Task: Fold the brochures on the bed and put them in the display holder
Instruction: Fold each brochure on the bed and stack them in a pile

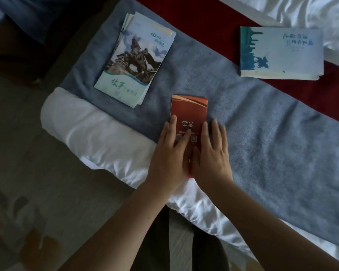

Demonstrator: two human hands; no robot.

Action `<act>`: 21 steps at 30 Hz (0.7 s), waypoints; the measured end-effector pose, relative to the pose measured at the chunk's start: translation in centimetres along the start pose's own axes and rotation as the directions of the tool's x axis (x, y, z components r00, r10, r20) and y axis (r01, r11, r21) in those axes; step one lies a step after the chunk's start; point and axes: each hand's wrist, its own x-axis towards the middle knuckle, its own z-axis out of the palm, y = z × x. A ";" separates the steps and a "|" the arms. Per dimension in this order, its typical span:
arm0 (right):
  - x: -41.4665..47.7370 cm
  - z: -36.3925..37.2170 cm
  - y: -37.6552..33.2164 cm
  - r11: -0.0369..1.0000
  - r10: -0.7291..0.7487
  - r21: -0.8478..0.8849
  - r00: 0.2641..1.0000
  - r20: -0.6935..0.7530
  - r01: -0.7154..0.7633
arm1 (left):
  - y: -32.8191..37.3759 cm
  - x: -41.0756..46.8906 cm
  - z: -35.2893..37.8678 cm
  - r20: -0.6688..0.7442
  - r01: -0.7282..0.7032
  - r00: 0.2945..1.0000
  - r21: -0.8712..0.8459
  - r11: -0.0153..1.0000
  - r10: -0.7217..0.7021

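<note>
While both hands lie flat on the red brochure (190,112), the step in hand appears to be pressing its crease down on the grey blanket (262,133) near the edge of the bed (106,130). The left hand (170,151) has straight, spread fingers on the brochure's left half. The right hand (211,153) is likewise flat, its outer fingers spilling onto the blanket; neither grips anything. A stack of brochures (133,61) lies further up the blanket, and a blue-and-white brochure (280,53) sits well apart on the red runner (213,32). Next, I judge, one hand must pinch the red brochure's edge to lift it; the display holder is not in view.
</note>
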 end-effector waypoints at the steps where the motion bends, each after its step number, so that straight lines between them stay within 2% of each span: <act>1: 0.0 0.2 0.1 0.999 0.005 0.046 1.000 0.003 -0.005 | -0.1 -0.2 0.2 0.002 0.014 1.000 -0.006 1.000 -0.014; 5: -0.2 0.2 -0.6 0.945 0.056 0.326 0.994 -0.096 -0.022 | 0.3 -0.3 0.1 0.005 0.063 0.998 -0.127 0.990 -0.063; 7: -0.4 -0.2 -1.1 0.854 0.092 0.520 0.986 -0.139 -0.006 | 0.9 0.1 -0.6 0.049 0.131 0.991 -0.288 0.949 -0.122; 9: -0.6 -1.3 -2.2 0.709 0.085 0.703 0.983 -0.160 0.053 | 2.0 0.8 -2.1 0.108 0.204 0.979 -0.543 0.814 -0.173; 11: -0.7 -2.2 -3.2 0.536 0.025 0.833 0.984 -0.178 0.138 | 2.6 1.6 -3.9 0.134 0.206 0.978 -0.746 0.633 -0.160; 12: -0.7 -2.6 -3.6 0.479 -0.015 0.862 0.984 -0.179 0.164 | 2.6 1.9 -4.6 0.140 0.206 0.978 -0.795 0.571 -0.157; 13: -0.6 -2.7 -3.9 0.485 -0.056 0.857 0.984 -0.169 0.175 | 2.4 2.1 -5.2 0.138 0.210 0.976 -0.810 0.548 -0.170; 14: -0.4 -2.5 -4.0 0.573 -0.102 0.798 0.982 -0.158 0.187 | 1.9 2.2 -5.6 0.116 0.209 0.974 -0.790 0.577 -0.194; 15: 0.0 -2.1 -3.9 0.709 -0.156 0.671 0.976 -0.149 0.216 | 1.3 2.2 -5.9 0.067 0.201 0.972 -0.737 0.646 -0.226; 16: 0.5 -1.3 -3.5 0.843 -0.220 0.469 0.965 -0.144 0.262 | 0.3 2.1 -6.0 -0.005 0.184 0.969 -0.646 0.741 -0.246; 17: 0.9 -0.3 -2.9 0.919 -0.284 0.249 0.951 -0.124 0.307 | -0.8 2.0 -5.8 -0.090 0.154 0.969 -0.509 0.847 -0.230; 18: 1.2 0.8 -2.3 0.944 -0.315 0.075 0.946 -0.077 0.321 | -1.9 1.9 -5.7 -0.153 0.114 0.973 -0.338 0.934 -0.174; 19: 1.3 1.7 -1.9 0.952 -0.304 -0.039 0.952 -0.024 0.303 | -2.9 1.8 -5.5 -0.174 0.082 0.978 -0.185 0.979 -0.115; 21: 1.3 3.1 -1.2 0.948 -0.277 -0.159 0.961 0.017 0.276 | -4.4 1.3 -4.6 -0.151 0.059 0.987 -0.014 0.998 -0.060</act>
